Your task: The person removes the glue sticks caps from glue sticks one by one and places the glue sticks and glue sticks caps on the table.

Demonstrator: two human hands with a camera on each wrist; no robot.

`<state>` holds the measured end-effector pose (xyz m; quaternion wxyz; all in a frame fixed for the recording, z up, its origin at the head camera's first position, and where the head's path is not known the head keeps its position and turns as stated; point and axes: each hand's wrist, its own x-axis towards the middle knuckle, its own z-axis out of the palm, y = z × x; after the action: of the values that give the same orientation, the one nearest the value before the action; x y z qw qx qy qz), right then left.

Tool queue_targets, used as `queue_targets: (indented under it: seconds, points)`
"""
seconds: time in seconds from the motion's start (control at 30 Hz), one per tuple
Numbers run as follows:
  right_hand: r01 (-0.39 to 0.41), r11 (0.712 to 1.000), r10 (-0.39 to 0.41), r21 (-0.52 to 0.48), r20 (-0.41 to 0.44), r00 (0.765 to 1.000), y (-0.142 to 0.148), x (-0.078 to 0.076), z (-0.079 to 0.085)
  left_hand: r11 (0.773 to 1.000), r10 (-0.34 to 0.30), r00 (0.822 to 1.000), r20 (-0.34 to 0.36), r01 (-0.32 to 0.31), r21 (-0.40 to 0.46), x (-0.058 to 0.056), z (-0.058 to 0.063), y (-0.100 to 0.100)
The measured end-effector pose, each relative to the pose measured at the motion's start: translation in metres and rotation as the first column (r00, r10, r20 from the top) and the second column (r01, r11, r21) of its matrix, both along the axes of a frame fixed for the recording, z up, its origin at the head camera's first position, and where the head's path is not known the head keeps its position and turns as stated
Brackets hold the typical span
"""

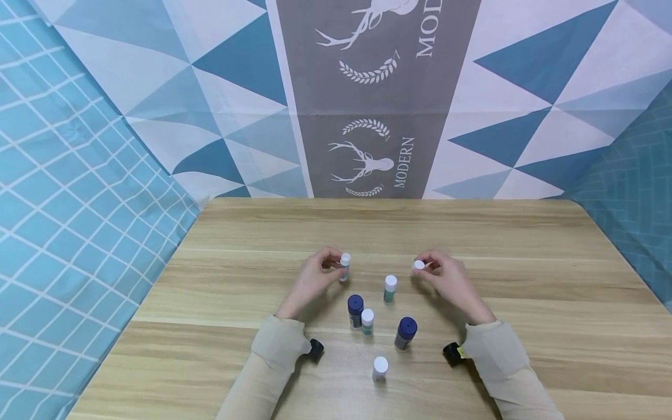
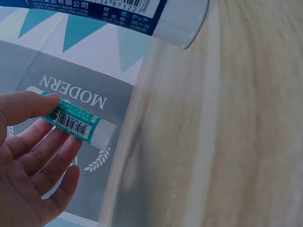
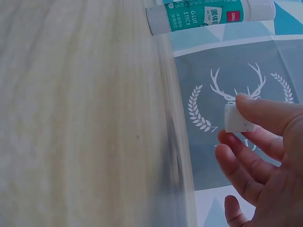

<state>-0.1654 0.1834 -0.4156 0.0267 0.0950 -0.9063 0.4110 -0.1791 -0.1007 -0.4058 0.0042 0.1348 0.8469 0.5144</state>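
Observation:
My left hand [image 1: 317,274] pinches a small green glue stick [image 2: 73,120] with white ends between thumb and fingers, upright near the table's far side. In the left wrist view its barcode label faces the camera. Opposite it, my right hand [image 1: 446,275] holds a short white cap [image 3: 236,118] between thumb and fingertips. Between the hands stands a green glue stick [image 1: 389,290] with a white top. Nearer to me are a blue-topped glue stick [image 1: 355,311], with another small green one [image 1: 367,322] close beside it.
A second blue-topped glue stick [image 1: 406,333] stands at the middle right of the group. A white-topped stick [image 1: 380,368] is nearest to me. The wooden table [image 1: 220,280] ends at a patterned cloth backdrop [image 1: 367,128], and blue cloth [image 1: 68,192] hangs at the left.

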Motion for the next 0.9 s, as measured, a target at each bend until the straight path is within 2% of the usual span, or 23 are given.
queue_targets:
  seconds: [0.53,0.9]
  points:
    - [-0.011,0.999,0.009,0.037,0.051,0.999,0.0068,-0.0021,-0.0031,0.999,0.015,0.997,0.075,-0.012,-0.04,-0.0011,-0.007,-0.0011]
    - [-0.008,1.0,0.008,0.006,0.113,0.994,0.0096,-0.0032,-0.0065,0.998,0.028,0.996,0.079,-0.022,-0.065,-0.0019,-0.0086,-0.0016]
